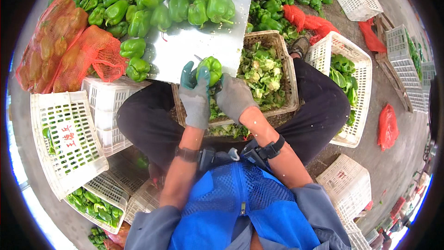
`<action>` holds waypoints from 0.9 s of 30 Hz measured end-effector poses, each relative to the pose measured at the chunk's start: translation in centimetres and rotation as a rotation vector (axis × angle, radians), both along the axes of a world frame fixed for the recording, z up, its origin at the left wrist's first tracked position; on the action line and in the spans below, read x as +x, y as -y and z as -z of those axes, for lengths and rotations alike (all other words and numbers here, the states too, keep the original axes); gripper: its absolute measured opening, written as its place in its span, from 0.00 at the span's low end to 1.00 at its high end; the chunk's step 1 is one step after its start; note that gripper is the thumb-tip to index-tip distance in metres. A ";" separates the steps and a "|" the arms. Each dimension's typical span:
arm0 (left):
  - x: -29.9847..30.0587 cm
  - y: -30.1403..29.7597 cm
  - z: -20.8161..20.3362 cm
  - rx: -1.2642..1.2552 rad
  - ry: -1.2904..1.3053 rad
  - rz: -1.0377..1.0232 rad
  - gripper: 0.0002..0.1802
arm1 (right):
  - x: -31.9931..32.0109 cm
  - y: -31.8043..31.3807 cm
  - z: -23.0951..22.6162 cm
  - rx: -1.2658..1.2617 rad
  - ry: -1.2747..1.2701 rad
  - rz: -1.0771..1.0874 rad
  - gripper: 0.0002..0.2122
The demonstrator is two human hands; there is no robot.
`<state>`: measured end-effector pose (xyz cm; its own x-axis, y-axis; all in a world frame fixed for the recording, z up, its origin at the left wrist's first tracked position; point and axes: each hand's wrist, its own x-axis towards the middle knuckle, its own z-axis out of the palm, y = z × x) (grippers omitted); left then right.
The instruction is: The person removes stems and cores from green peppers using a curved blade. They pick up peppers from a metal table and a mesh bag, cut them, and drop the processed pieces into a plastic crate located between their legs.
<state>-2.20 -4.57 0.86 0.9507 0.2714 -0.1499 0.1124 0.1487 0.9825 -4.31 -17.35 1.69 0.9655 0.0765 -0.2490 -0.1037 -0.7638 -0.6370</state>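
Observation:
Both my hands wear grey work gloves with green fingertips, and they meet over my lap at the near edge of a shiny metal sheet [180,55]. A green bell pepper [210,70] is gripped in my left hand [194,95], its fingers around the left side. Close against the pepper's lower right is my right hand [235,97], fingers curled; what they hold, if anything, is hidden. A thin grey pointed sliver [198,58] shows just beyond the pepper; its kind is unclear. Below the hands, between my legs, a crate [290,71] holds pale green trimmings [262,71].
Many green peppers [178,9] cover the sheet's far part. Red mesh sacks [85,58] lie at left, above white crates [69,143]. A white crate [365,78] of peppers stands by my right knee. Farther right are a wooden pallet [393,81] and a red bag [387,127].

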 end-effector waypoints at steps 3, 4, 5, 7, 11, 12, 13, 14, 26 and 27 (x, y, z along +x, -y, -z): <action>-0.1 -0.1 0.2 -0.119 -0.014 -0.048 0.29 | 0.0 -1.0 -0.1 0.028 0.000 0.017 0.15; 0.0 -0.1 0.3 -0.184 -0.023 -0.078 0.28 | 0.1 -1.4 0.0 0.029 -0.001 0.015 0.15; 0.0 -0.1 0.1 -0.183 -0.027 -0.076 0.28 | 0.0 -1.9 0.5 0.045 0.073 0.025 0.14; 0.2 -0.2 -0.3 0.026 -0.072 -0.022 0.22 | -0.1 -2.2 1.8 0.062 0.143 0.035 0.15; 0.5 -0.9 0.2 -0.053 -0.052 0.039 0.20 | 2.5 0.3 5.8 0.231 0.078 0.057 0.12; 0.2 -1.8 0.2 -0.042 -0.013 0.094 0.21 | 3.1 1.1 4.6 0.424 0.039 -0.049 0.11; 0.1 -2.7 0.2 -0.036 -0.017 0.086 0.21 | 3.4 1.4 3.5 0.673 -0.178 -0.004 0.10; 0.2 -3.6 0.5 -0.182 -0.024 0.103 0.22 | 3.8 1.7 1.2 0.889 -0.397 0.087 0.09; -1.0 -5.5 2.6 -0.874 -0.029 0.200 0.31 | 4.9 0.8 -3.8 0.295 0.068 0.154 0.12; -1.1 -5.2 2.3 -0.826 -0.033 0.144 0.30 | 4.2 0.4 -4.5 0.365 0.060 0.088 0.13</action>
<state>-3.29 0.65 -1.45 0.9594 -0.0611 -0.2754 0.2116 0.8013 0.5595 -0.07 -17.76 6.23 0.9843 0.0660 -0.1636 -0.1131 -0.4757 -0.8723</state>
